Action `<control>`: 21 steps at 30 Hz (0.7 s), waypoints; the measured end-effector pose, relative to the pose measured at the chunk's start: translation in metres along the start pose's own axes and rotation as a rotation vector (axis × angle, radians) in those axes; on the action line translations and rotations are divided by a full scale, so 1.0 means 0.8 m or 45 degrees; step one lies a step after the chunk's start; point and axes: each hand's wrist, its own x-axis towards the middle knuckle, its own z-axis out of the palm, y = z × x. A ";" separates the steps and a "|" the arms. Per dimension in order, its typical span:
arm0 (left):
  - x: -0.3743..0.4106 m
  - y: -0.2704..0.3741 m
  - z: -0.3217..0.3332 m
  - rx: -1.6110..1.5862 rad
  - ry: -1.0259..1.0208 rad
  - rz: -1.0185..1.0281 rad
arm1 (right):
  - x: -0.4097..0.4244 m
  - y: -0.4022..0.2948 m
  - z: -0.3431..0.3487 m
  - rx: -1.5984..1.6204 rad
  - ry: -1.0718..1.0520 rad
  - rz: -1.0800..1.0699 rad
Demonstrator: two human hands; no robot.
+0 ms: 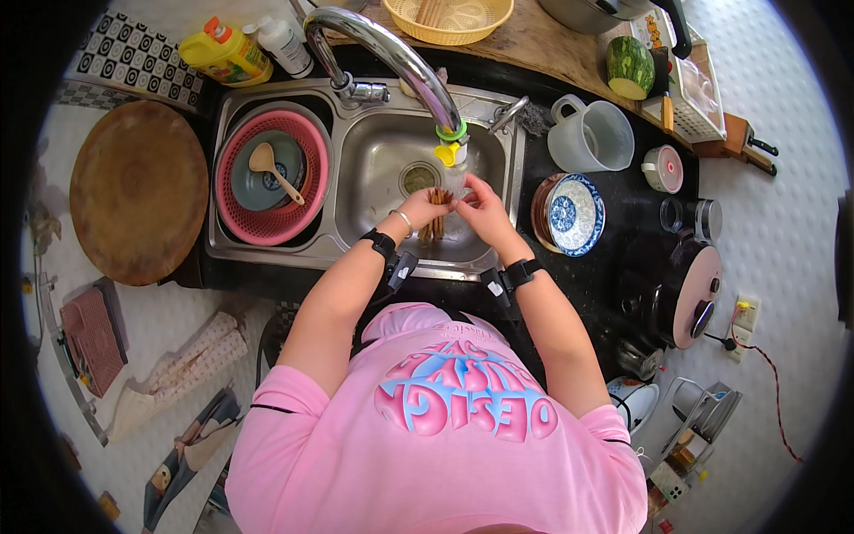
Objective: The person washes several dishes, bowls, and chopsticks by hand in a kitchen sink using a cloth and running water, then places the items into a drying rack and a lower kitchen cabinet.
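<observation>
Over the right basin of the steel sink, my left hand grips a bundle of brown chopsticks. Their tops poke out above my fingers, and the lower ends hang toward the basin floor. Beside it, my right hand has its fingertips at the top of the bundle, thumb and fingers bent; whether it pinches a stick is too small to tell. Water streams from the chrome faucet, past its yellow nozzle, close by my right fingers. Below lies the drain.
In the left basin, a pink colander holds bowls and a spoon. A round wooden board stands left. Rightward are a plastic jug, stacked bowls and an electric cooker. A knife rests near a cut squash.
</observation>
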 end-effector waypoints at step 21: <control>0.006 -0.032 -0.001 -0.148 -0.069 0.085 | -0.009 0.017 0.029 -0.313 0.020 -0.024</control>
